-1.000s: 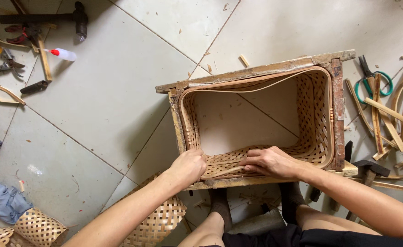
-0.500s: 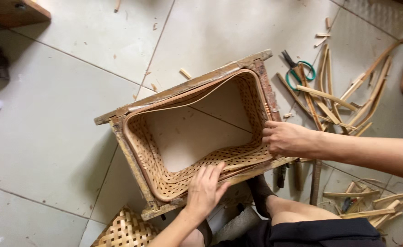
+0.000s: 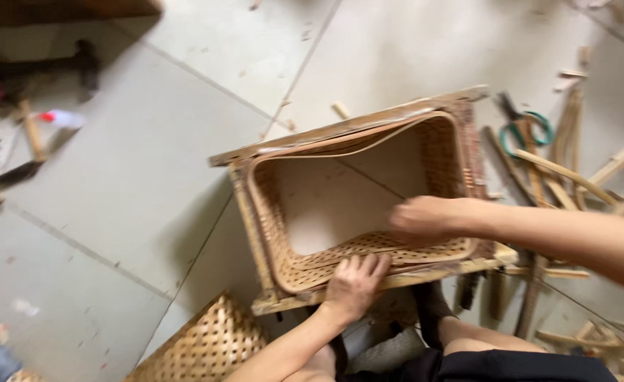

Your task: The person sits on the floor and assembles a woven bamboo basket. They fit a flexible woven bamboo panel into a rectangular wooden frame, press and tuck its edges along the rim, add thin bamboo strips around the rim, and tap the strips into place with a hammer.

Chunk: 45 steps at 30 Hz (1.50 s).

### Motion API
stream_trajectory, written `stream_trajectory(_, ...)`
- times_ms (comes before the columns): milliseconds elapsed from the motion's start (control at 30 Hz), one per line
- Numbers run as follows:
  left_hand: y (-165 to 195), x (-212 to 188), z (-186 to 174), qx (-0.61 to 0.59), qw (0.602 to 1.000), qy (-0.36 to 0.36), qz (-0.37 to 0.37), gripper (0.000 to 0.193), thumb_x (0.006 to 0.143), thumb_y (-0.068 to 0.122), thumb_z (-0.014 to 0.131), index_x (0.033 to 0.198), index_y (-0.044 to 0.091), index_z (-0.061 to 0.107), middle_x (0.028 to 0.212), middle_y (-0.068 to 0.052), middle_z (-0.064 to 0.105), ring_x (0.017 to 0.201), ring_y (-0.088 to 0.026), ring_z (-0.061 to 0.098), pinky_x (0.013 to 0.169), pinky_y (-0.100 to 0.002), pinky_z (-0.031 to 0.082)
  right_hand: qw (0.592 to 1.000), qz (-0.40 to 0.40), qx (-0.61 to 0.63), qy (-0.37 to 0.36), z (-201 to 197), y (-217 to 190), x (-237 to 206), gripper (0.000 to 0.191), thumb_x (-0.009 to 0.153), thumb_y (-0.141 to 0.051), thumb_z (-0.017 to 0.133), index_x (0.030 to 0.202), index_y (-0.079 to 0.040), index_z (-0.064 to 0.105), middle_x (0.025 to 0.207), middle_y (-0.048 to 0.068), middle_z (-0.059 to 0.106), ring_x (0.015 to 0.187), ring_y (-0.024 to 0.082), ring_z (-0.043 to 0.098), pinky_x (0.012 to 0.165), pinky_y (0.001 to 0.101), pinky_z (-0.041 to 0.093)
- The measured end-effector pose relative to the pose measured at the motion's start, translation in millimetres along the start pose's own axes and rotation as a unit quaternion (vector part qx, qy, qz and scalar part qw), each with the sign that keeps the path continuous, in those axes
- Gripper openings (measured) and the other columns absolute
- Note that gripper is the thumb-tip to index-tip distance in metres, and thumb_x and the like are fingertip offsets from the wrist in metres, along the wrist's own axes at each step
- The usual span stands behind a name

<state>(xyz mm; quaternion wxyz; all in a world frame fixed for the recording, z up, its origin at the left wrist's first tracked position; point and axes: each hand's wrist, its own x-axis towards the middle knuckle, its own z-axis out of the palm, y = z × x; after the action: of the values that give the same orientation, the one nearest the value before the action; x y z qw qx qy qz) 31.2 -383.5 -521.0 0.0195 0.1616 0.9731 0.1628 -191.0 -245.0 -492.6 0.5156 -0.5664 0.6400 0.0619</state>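
A rectangular woven bamboo basket [image 3: 269, 219] with a wooden frame lies on the tiled floor, its opening facing me. My left hand [image 3: 356, 281] presses flat on the near woven wall and the wooden rim beside it. My right hand [image 3: 425, 216] reaches in from the right, fingers curled on the inner rim strip at the near right side. A thin bamboo strip [image 3: 347, 147] lines the inside of the far rim. The view is motion-blurred.
Bamboo sticks and green-handled scissors [image 3: 528, 127] lie scattered to the right. Another woven panel [image 3: 205, 346] lies near my knees. Hammers, a small bottle [image 3: 60, 119] and tools sit at far left. My legs are at the bottom edge.
The view swung between frames. My left hand slid right along the near rim, and my right hand moved left into the basket along the inner strip.
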Motion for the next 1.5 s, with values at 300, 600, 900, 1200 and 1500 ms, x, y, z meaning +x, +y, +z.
stream_trajectory(300, -11, -9, 8, -0.058, 0.998, 0.014, 0.007, 0.055, 0.084, 0.032, 0.073, 0.135, 0.013, 0.061, 0.104, -0.006, 0.062, 0.086, -0.021, 0.061, 0.067, -0.031, 0.055, 0.890, -0.093, 0.304, 0.326, -74, -82, 191, 0.062, 0.097, -0.060, 0.061, 0.095, 0.002, 0.064, 0.096, 0.018, 0.066, 0.088, 0.029, 0.068, 0.077, 0.0435, 0.056)
stream_trajectory(600, -17, -1, -25, -0.134, 0.989, -0.055, -0.014, 0.060, 0.085, 0.041, 0.075, 0.134, 0.008, 0.065, 0.095, -0.010, 0.069, 0.072, -0.023, 0.066, 0.064, -0.037, 0.056, 0.774, -0.183, 0.523, 0.306, -51, -80, 192, 0.046, 0.095, -0.051, 0.068, 0.089, -0.007, 0.055, 0.085, 0.003, 0.053, 0.079, 0.012, 0.049, 0.068, 0.0313, 0.046)
stream_trajectory(900, -118, 178, -64, 0.033, 0.968, 0.249, -0.030, 0.066, 0.095, 0.064, 0.048, 0.125, 0.006, 0.060, 0.108, -0.014, 0.067, 0.093, -0.027, 0.065, 0.083, -0.043, 0.054, 0.766, -0.161, 0.533, 0.322, -37, -94, 212, 0.047, 0.094, -0.046, 0.074, 0.085, -0.008, 0.048, 0.081, 0.000, 0.047, 0.072, 0.014, 0.044, 0.060, 0.0331, 0.039)
stream_trajectory(1200, -137, 209, -15, 0.147, 0.980, 0.130, -0.033, 0.069, 0.097, 0.076, 0.045, 0.101, 0.009, 0.062, 0.088, -0.005, 0.063, 0.073, -0.022, 0.059, 0.065, -0.037, 0.047, 0.708, -0.296, 0.527, 0.365, -42, -84, 184, 0.044, 0.097, -0.041, 0.072, 0.083, -0.011, 0.042, 0.084, -0.002, 0.039, 0.089, 0.014, 0.038, 0.079, 0.0350, 0.037)
stream_trajectory(1500, -144, 205, -17, 0.148, 0.979, 0.138, 0.022, 0.069, 0.097, 0.076, 0.045, 0.099, 0.009, 0.063, 0.087, -0.004, 0.065, 0.068, -0.020, 0.062, 0.061, -0.036, 0.052, 0.668, -0.416, 0.511, 0.347, -30, -78, 203, 0.039, 0.091, -0.028, 0.073, 0.114, -0.003, 0.056, 0.115, 0.009, 0.052, 0.112, 0.022, 0.047, 0.102, 0.0409, 0.041)
